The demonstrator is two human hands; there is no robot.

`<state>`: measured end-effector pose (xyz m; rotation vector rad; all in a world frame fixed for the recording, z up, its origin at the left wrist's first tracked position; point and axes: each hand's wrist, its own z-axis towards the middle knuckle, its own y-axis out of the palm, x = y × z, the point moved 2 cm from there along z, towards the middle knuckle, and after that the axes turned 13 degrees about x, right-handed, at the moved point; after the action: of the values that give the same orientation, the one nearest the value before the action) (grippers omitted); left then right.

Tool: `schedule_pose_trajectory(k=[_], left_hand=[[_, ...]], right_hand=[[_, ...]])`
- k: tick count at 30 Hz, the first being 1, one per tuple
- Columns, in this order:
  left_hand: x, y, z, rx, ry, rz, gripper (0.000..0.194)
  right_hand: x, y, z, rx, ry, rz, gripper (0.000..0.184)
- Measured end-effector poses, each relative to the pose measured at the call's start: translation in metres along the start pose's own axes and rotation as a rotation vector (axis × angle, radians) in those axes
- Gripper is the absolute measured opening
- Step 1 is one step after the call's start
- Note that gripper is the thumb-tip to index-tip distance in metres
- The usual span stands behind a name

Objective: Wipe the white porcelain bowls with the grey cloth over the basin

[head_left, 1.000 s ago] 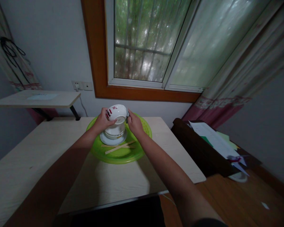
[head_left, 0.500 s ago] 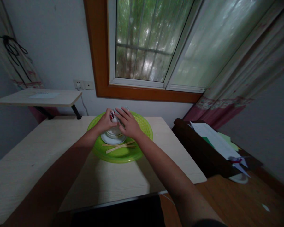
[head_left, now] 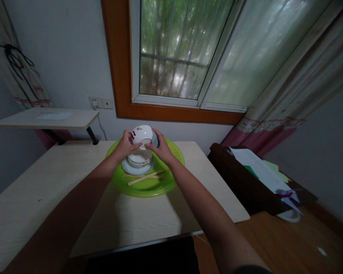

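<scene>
Tilted bowl held in two hands above a small stack

The left hand (head_left: 127, 147) is partly curled around the patterned bowl (head_left: 141, 133), thumb near its foot. The right hand (head_left: 162, 149) is half closed at the other side, its thumb against the bowl and a greyish thing (head_left: 155, 139), too blurred to name, between palm and bowl. The bowl is tipped, underside towards the person, just above the stacked bowls (head_left: 139, 156) on a pale plate (head_left: 127, 167).

A loose thumb on the smooth glaze could let the bowl slip and chip the ones below; a low swing of either wrist could knock the stack off centre. Crossed chopsticks (head_left: 135, 181) lie near the plate and might roll if brushed.

All this sits in a round green tray (head_left: 148, 193) on the pale wooden counter (head_left: 211, 186). A raised shelf (head_left: 45, 121) stands at the left; behind is a window (head_left: 171, 45) in an orange-brown frame (head_left: 174, 114), with a curtain (head_left: 277, 102) and paper-topped dark furniture (head_left: 234, 179) to the right.
</scene>
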<state>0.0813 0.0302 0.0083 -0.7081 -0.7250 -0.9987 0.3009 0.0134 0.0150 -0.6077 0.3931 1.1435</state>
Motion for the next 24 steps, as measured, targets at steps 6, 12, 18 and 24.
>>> schedule_pose_trajectory(k=[6,12,18,24], left_hand=[[-0.011,0.004,0.002,-0.061,-0.075,-0.112,0.067],[-0.003,0.005,-0.003,-0.075,0.017,-0.115,0.079],[0.010,-0.002,-0.006,-0.110,0.139,0.040,0.074],[0.012,-0.003,-0.007,-0.068,0.142,0.131,0.072]], right_hand=[[0.004,0.002,-0.002,0.058,0.091,0.034,0.081],[-0.007,-0.006,0.001,0.067,-0.048,-0.050,0.065],[-0.013,-0.007,0.000,-0.038,-0.152,-0.139,0.059],[-0.011,-0.006,0.000,-0.082,-0.204,-0.185,0.061]])
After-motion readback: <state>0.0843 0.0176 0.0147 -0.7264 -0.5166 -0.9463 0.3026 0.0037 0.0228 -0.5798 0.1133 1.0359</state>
